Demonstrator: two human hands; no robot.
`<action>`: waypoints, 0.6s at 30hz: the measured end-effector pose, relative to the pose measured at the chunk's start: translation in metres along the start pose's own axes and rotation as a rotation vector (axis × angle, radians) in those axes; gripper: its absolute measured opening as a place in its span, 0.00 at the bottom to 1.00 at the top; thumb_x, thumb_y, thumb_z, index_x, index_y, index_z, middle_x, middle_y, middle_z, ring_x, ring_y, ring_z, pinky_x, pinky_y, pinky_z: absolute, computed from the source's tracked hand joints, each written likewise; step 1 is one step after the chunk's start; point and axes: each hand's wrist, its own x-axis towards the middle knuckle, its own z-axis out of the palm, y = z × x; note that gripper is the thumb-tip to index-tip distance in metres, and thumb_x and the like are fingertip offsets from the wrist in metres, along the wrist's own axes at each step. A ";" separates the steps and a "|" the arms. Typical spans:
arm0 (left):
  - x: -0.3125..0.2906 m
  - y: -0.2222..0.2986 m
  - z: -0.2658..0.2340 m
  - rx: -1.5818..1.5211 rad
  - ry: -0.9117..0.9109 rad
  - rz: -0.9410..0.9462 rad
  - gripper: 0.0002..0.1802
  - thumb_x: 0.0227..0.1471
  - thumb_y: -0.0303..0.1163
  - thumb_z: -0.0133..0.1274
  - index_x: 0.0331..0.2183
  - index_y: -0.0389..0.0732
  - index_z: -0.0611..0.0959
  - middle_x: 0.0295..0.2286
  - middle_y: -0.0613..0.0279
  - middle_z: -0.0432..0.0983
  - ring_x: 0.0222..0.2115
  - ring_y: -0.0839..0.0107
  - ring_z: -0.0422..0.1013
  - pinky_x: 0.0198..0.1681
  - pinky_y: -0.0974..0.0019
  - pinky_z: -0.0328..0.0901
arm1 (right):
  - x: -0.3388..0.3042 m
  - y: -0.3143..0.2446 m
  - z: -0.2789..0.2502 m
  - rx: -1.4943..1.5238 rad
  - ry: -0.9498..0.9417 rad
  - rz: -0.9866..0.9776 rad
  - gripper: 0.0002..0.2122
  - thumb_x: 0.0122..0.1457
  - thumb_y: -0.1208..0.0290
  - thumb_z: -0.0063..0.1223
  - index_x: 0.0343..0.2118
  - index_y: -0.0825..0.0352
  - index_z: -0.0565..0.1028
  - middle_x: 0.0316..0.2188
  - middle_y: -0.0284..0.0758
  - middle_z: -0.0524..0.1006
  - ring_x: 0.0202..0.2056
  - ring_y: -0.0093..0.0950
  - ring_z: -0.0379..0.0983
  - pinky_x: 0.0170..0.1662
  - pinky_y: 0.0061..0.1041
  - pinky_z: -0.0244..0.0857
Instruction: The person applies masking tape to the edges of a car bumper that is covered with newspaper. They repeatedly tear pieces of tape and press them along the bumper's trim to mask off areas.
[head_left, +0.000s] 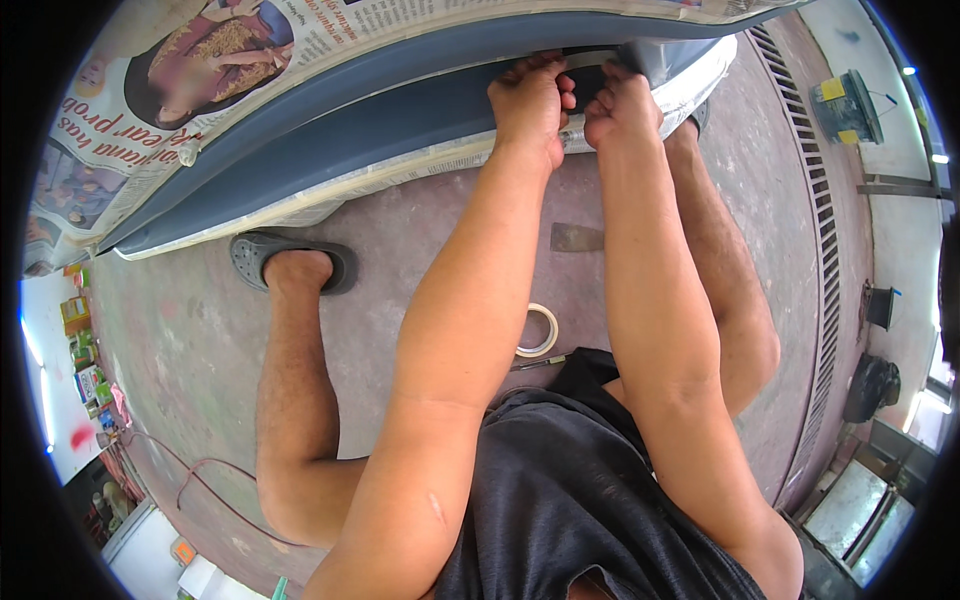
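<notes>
A blue-grey car body panel [350, 130] curves across the top, with a pale strip of tape [592, 58] running along its groove. At the panel's right part, my left hand [530, 105] is closed, fingers curled and pinched at the strip. Close beside it, my right hand [625, 108] is also closed, its fingertips at the strip's other side by a shiny grey part [648, 60]. The short piece of strip shows between both hands. My fingertips are partly hidden against the panel.
Newspaper [330, 30] masks the panel above, and taped paper [400, 165] edges it below. On the floor between my legs lie a masking tape roll [540, 330], a flat scraper-like plate [577, 238] and a thin pen-like tool [540, 362]. A drain grate [815, 180] runs at right; a hose [215, 490] lies at left.
</notes>
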 end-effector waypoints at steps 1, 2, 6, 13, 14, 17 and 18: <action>0.000 0.002 -0.002 0.040 0.006 0.022 0.07 0.59 0.28 0.61 0.41 0.39 0.85 0.27 0.64 0.76 0.20 0.79 0.68 0.18 0.76 0.56 | 0.000 0.000 0.000 -0.010 0.017 -0.016 0.04 0.64 0.76 0.51 0.33 0.67 0.77 0.21 0.28 0.67 0.16 0.21 0.55 0.19 0.24 0.46; 0.004 0.000 -0.007 0.194 0.026 0.169 0.08 0.58 0.29 0.61 0.40 0.39 0.86 0.28 0.63 0.78 0.21 0.76 0.70 0.20 0.73 0.60 | -0.004 0.000 0.003 -0.023 0.031 -0.031 0.04 0.63 0.76 0.51 0.33 0.67 0.77 0.21 0.28 0.68 0.16 0.21 0.55 0.19 0.24 0.46; 0.010 -0.003 -0.022 0.946 0.167 0.655 0.12 0.54 0.35 0.63 0.40 0.43 0.90 0.33 0.56 0.84 0.28 0.61 0.79 0.33 0.60 0.72 | -0.006 0.000 0.006 -0.052 0.070 -0.059 0.06 0.64 0.76 0.49 0.32 0.66 0.79 0.22 0.30 0.71 0.17 0.22 0.58 0.20 0.24 0.48; 0.014 -0.005 -0.027 1.374 0.120 0.909 0.17 0.52 0.41 0.62 0.43 0.47 0.91 0.42 0.52 0.85 0.43 0.48 0.81 0.47 0.48 0.74 | -0.010 -0.001 0.010 -0.088 0.115 -0.099 0.03 0.60 0.79 0.56 0.34 0.68 0.81 0.27 0.34 0.75 0.21 0.22 0.64 0.20 0.22 0.53; 0.014 -0.004 -0.026 1.383 0.111 0.913 0.17 0.52 0.41 0.62 0.43 0.47 0.90 0.43 0.51 0.84 0.43 0.48 0.81 0.48 0.48 0.74 | -0.011 -0.001 0.012 -0.100 0.131 -0.118 0.03 0.60 0.79 0.57 0.34 0.68 0.81 0.27 0.34 0.75 0.21 0.22 0.64 0.20 0.23 0.54; 0.014 0.001 -0.024 1.408 0.092 0.902 0.18 0.53 0.41 0.62 0.43 0.45 0.90 0.45 0.50 0.83 0.43 0.47 0.80 0.48 0.48 0.74 | -0.016 -0.001 0.016 -0.133 0.172 -0.141 0.03 0.59 0.78 0.60 0.36 0.67 0.79 0.27 0.34 0.75 0.22 0.23 0.65 0.20 0.25 0.55; 0.013 0.002 -0.024 1.416 0.092 0.885 0.18 0.53 0.41 0.62 0.44 0.44 0.90 0.45 0.49 0.83 0.44 0.47 0.80 0.49 0.48 0.74 | -0.018 0.000 0.017 -0.143 0.185 -0.144 0.04 0.59 0.77 0.61 0.36 0.66 0.79 0.27 0.34 0.76 0.22 0.24 0.65 0.21 0.25 0.55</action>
